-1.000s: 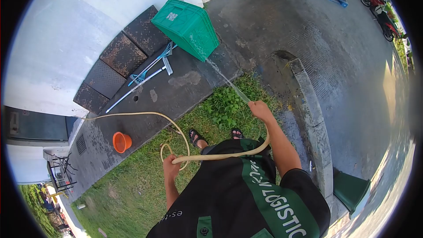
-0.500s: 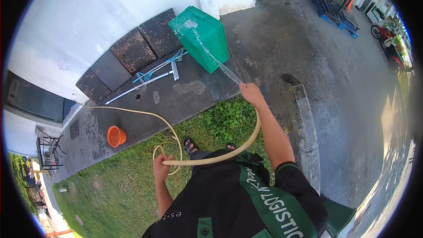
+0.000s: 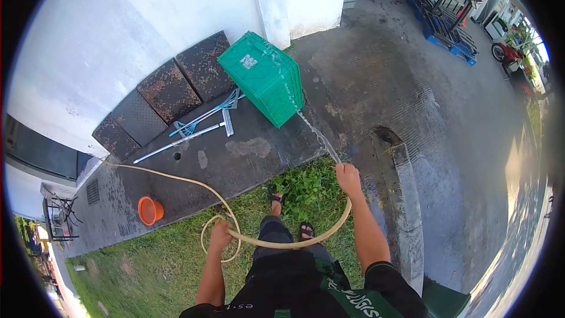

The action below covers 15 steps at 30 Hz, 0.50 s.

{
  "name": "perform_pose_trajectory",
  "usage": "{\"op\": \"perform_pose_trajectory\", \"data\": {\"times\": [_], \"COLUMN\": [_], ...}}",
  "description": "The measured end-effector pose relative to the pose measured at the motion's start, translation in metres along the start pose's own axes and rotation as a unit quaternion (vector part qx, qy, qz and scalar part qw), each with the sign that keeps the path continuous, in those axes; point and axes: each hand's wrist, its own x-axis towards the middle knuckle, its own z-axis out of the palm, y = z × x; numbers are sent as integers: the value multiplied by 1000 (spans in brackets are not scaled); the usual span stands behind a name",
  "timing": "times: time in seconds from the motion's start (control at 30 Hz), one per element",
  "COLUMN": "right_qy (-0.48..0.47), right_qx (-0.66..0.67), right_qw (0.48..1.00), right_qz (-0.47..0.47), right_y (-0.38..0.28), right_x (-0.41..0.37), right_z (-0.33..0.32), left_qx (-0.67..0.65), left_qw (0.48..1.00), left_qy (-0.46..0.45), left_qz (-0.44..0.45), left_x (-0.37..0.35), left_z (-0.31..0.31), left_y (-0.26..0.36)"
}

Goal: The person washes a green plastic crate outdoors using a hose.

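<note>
My right hand [image 3: 348, 178] is closed round the end of a pale yellow hose [image 3: 306, 241]. From its tip a stream of water [image 3: 321, 138] shoots forward onto a green plastic crate [image 3: 268, 79]. The crate stands on the dark concrete near the wall, with a whitish patch on its upper face. My left hand [image 3: 220, 236] grips the same hose further back, beside a loose loop over the grass. Behind that loop the hose runs across the concrete to the wall's base.
A rake [image 3: 203, 116] and a long-handled squeegee [image 3: 182, 144] lie on the concrete beside rusty metal plates [image 3: 168, 89] against the wall. An orange bucket [image 3: 150, 211] stands at the grass edge. A concrete kerb [image 3: 410, 212] runs along the right. Further off are blue-based scales [image 3: 450, 47] and a red motorcycle [image 3: 511, 56].
My right hand has come lower and nearer in view, with the hose end in it. Water now strikes the crate's nearer side. The view has shifted and my feet show more.
</note>
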Motion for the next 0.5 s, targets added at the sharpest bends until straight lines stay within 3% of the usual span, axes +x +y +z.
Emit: {"op": "perform_pose_trajectory", "data": {"times": [0.07, 0.1, 0.17, 0.23, 0.3, 0.37, 0.4, 0.47, 0.5], "right_qy": [17, 15, 7, 38, 51, 58, 69, 71, 62], "right_qx": [3, 0, -35, -48, -75, -105, -107, -114, -119], "right_qw": [1000, 1000, 998, 997, 993, 988, 986, 985, 984], "right_qz": [14, 19, 46, 50, 75, 99, 104, 113, 116], "right_y": [-1, 2, 1, -4, -10, -10, -9, -15, -22], "right_x": [5, 6, 10, 14, 19, 25, 27, 31, 32], "right_z": [-3, -3, -3, -4, -1, 10, 20, 39, 51], "left_qx": [95, 99, 168, 96, 0, -58, -80, -70, -78], "left_qw": [988, 986, 934, 950, 973, 957, 946, 927, 928], "left_qy": [-118, -126, -276, -239, -75, 124, 178, 262, 257], "left_qz": [34, 40, 152, 177, 216, 255, 259, 258, 258], "left_x": [69, 103, 189, 282, 341, 400, 422, 472, 488], "left_z": [-5, -6, -8, 2, -16, -17, -22, -16, -10], "left_y": [13, 23, 55, 103, 197, 276, 315, 373, 389]}}
